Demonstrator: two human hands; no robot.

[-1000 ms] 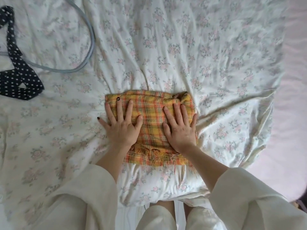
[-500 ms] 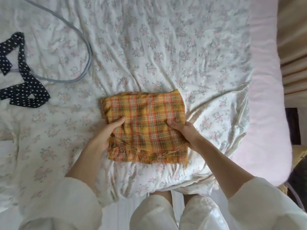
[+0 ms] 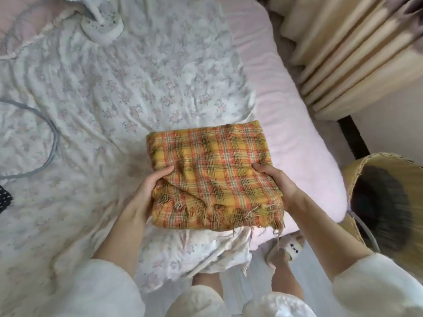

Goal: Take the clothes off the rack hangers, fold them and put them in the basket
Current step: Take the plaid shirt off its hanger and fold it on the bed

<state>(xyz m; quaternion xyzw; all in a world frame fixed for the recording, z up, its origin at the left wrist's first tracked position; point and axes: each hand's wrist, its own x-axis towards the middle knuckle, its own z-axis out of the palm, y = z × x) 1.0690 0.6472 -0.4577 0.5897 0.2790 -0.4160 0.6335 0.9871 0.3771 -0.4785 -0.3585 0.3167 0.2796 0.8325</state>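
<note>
Bedding fills most of the view: a rumpled white quilt with a faint floral print (image 3: 109, 92) spread over a pink mattress (image 3: 279, 99), which served as the folding surface. Pale beige curtains (image 3: 357, 53) hang at far right. Below them, at the right edge just beside the bed, stands a woven straw basket (image 3: 375, 165) with its dark mouth open toward the person, placed there, it seems, so a folded piece can go straight in. Held above the near right part of the bed is the folded yellow-and-orange plaid cloth with a frayed fringe (image 3: 215, 172), a tidy rectangle with the fringe toward the person. The left hand (image 3: 148, 191) grips its left edge, thumb on top and fingers beneath; the right hand (image 3: 277, 181) clasps the right edge likewise. Supporting both sides probably keeps the folds from slipping open on the way to the basket. A grey cord (image 3: 45, 145) loops across the quilt at far left.
</note>
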